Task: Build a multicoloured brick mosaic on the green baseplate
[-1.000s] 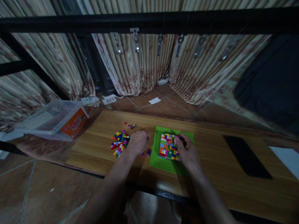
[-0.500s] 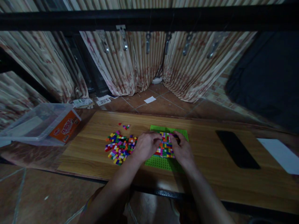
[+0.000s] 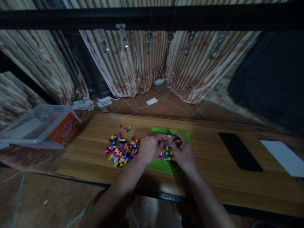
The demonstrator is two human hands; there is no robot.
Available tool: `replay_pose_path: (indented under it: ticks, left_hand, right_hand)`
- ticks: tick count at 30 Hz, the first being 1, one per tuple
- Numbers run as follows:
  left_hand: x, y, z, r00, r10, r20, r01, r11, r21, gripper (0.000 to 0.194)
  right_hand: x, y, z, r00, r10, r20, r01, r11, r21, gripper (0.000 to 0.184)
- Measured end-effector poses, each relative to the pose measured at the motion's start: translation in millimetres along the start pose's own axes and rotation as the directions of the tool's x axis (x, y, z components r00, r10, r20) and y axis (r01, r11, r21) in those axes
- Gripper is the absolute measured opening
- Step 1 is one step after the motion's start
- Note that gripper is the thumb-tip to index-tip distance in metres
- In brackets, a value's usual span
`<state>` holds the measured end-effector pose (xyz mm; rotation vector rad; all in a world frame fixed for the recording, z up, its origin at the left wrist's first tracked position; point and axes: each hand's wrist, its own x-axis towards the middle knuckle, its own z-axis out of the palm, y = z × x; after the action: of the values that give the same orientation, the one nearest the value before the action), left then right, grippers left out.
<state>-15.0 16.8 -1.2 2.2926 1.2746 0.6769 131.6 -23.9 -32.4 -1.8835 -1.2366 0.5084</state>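
A green studded baseplate (image 3: 159,167) lies on the wooden table with a block of many-coloured toy bricks (image 3: 168,154) on its middle. My left hand (image 3: 150,148) rests at the left side of this block, fingers curled and thumb tucked in; whatever sits between the fingertips is hidden. Across the block, my right hand (image 3: 184,154) curls its fingers round the far right edge while its thumb lies on the bricks. Left of my left hand spreads a loose pile of small toy bricks (image 3: 122,150), partly behind the wrist.
A small cluster of bricks (image 3: 127,129) lies beyond the pile. A black flat slab (image 3: 239,152) and a white sheet (image 3: 282,156) are on the right. A clear plastic bin (image 3: 40,126) with an orange label stands left of the wooden table (image 3: 80,152).
My right thumb has slid left over the bricks, and the right hand has turned slightly inward. The left hand stays nearly where it was. The whole view shifts a little.
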Motion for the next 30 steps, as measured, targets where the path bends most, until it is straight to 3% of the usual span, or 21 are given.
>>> replay_pose_path:
  ticks: [7, 18, 30]
  left_hand:
    - [1, 0, 4.8, 0.999, -0.039, -0.008, 0.039, 0.999, -0.005, 0.038]
    - [-1, -3, 9.2, 1.000, -0.004, -0.030, 0.003, 0.999, -0.034, 0.053]
    - [-1, 2, 10.1, 0.998, -0.054, -0.041, 0.054, 0.999, 0.002, 0.056]
  right_hand:
    - [-2, -4, 6, 0.998, -0.057, -0.033, 0.055, 0.996, -0.065, 0.065]
    - [-2, -8, 8, 0.999, -0.005, -0.043, 0.000, 0.995, -0.103, 0.065]
    - [0, -8, 11, 0.999, 0.016, -0.034, -0.021, 0.990, -0.138, 0.065]
